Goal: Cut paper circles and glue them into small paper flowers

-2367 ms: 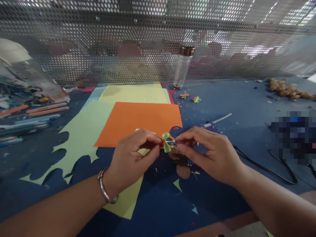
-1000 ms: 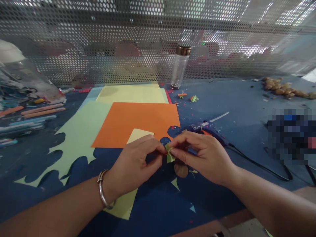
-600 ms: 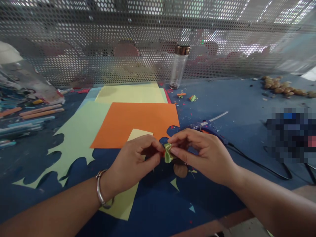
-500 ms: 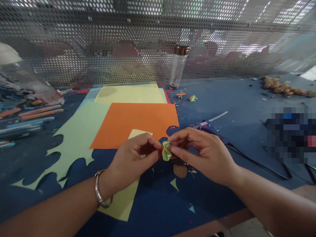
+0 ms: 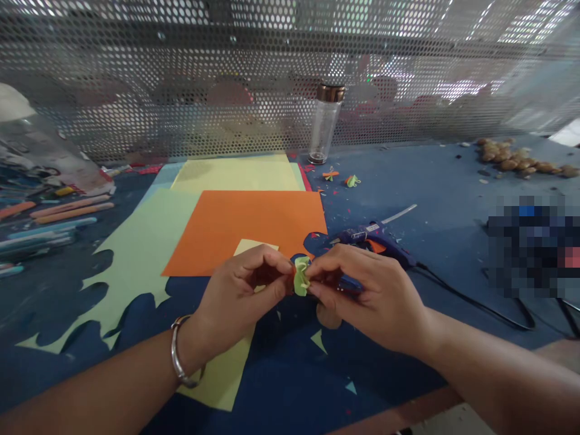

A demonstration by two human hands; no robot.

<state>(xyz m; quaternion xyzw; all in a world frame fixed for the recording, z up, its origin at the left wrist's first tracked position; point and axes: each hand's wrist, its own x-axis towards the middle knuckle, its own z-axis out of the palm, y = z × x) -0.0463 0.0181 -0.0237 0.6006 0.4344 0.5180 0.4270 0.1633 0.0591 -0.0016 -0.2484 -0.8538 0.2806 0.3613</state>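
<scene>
Between my two hands is a small folded paper flower (image 5: 301, 277), light green with a bit of orange on its left side. My left hand (image 5: 254, 281) pinches it from the left between thumb and fingertips. The thumb and fingertips of my right hand (image 5: 369, 290) pinch its right edge. Under the right fingers, a round brown disc (image 5: 328, 316) lies partly hidden on the table. Just behind the right hand rests a blue glue gun (image 5: 367, 234) with an orange trigger and a clear glue stick out of its back.
Orange paper (image 5: 254, 223), pale green cut paper (image 5: 140, 248) and yellow paper (image 5: 231, 172) lie at left and centre. A glass bottle (image 5: 324, 124) stands by the perforated metal screen (image 5: 181, 90). Two small paper pieces (image 5: 352, 180) sit nearby. Pens (image 5: 67, 211) are at left, brown lumps (image 5: 516, 158) at right.
The right fingertips have closed in on the flower's edge, and the right hand has dropped slightly, uncovering more of the glue gun. The flower has turned a little.
</scene>
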